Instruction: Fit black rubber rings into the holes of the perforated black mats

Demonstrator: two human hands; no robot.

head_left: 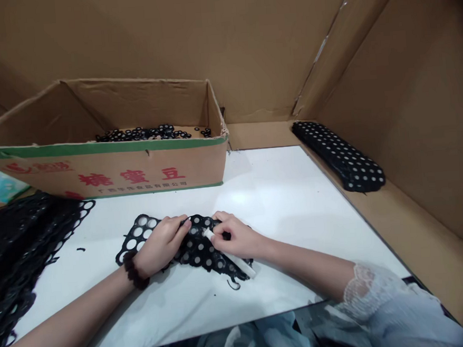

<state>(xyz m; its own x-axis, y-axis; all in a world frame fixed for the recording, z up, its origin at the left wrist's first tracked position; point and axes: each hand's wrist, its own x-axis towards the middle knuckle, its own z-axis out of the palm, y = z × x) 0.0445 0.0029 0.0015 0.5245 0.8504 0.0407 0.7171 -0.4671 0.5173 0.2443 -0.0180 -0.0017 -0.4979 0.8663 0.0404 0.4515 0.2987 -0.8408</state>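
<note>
A black rubber sheet (199,250) lies on the white board, with grey round discs across its right part and open round holes at its left end. My left hand (163,241) presses on the sheet, thumb and fingers gripping its upper middle. In my right hand (236,236) is a white stick (240,265), held in closed fingers, its blunt tip on the sheet near the discs. The stick slants down to the right under the hand. A thin black scrap (234,284) curls below the sheet.
A cardboard box (151,166) holding small black rings (145,133) stands behind. Several holed black sheets (14,247) are piled at left. A stack of black dotted sheets (339,155) lies at right, beyond the white board (281,201). Cardboard walls (246,45) surround the work area.
</note>
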